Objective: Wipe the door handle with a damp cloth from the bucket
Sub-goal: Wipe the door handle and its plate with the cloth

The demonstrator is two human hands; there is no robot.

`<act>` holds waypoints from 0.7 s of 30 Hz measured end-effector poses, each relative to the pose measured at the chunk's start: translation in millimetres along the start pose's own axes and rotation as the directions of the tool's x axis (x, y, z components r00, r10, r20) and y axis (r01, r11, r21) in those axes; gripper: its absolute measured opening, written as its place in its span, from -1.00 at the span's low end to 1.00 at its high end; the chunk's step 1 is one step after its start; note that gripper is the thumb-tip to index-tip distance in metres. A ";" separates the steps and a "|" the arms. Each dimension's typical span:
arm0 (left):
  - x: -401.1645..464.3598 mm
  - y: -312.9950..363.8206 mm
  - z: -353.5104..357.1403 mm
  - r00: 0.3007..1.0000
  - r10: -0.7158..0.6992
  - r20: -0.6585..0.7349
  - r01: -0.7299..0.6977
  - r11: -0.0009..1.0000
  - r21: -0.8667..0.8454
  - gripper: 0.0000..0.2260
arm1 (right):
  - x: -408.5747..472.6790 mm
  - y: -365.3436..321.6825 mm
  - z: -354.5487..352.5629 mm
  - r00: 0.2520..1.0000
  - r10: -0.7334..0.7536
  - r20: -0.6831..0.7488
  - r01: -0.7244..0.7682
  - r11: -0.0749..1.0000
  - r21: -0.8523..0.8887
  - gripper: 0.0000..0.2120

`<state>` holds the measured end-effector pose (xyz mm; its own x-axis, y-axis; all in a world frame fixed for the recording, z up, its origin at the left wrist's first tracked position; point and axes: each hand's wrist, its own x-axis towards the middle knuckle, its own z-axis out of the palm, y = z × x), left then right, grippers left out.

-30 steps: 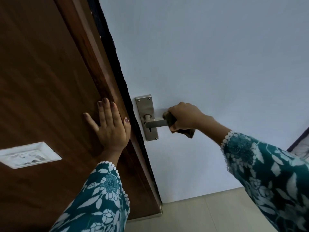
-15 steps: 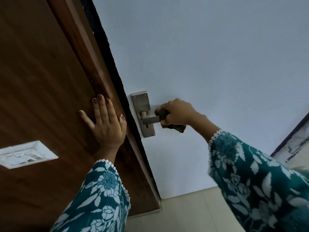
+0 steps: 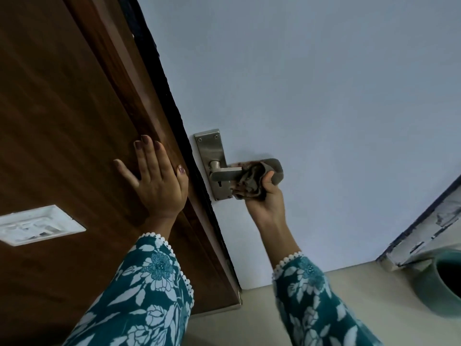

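A metal door handle (image 3: 224, 174) juts from its steel backplate (image 3: 210, 148) on the pale blue-white door. My right hand (image 3: 265, 203) comes up from below and holds a crumpled brown-grey cloth (image 3: 259, 176) wrapped around the outer end of the lever. The lever's tip is hidden under the cloth. My left hand (image 3: 156, 181) lies flat, fingers spread, on the dark wooden frame to the left of the handle. The green bucket (image 3: 439, 283) stands on the floor at the lower right, partly cut off by the picture's edge.
A white switch plate (image 3: 37, 224) sits on the wooden panel at the left. Beige floor tiles (image 3: 249, 325) run along the bottom. A worn white frame with a dark edge (image 3: 424, 228) stands right of the door, behind the bucket.
My right hand has turned from gripping the lever from above to holding it from underneath, showing the cloth. The view has shifted, bringing the bucket into sight. My left hand stays put.
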<state>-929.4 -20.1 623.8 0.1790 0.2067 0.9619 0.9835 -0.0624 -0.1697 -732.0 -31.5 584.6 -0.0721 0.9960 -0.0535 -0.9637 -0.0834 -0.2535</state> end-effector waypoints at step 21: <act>2.3 -1.9 -3.4 0.999 0.018 0.027 -0.019 1.000 0.011 -0.38 | -13.7 14.6 23.4 0.974 -0.090 -0.209 0.047 0.979 -0.201 -0.66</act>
<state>-931.0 -22.8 627.1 0.1978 0.2320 0.9524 0.9802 -0.0551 -0.1901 -751.1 -45.5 604.3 0.0696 0.9705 -0.2308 -0.8949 -0.0415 -0.4443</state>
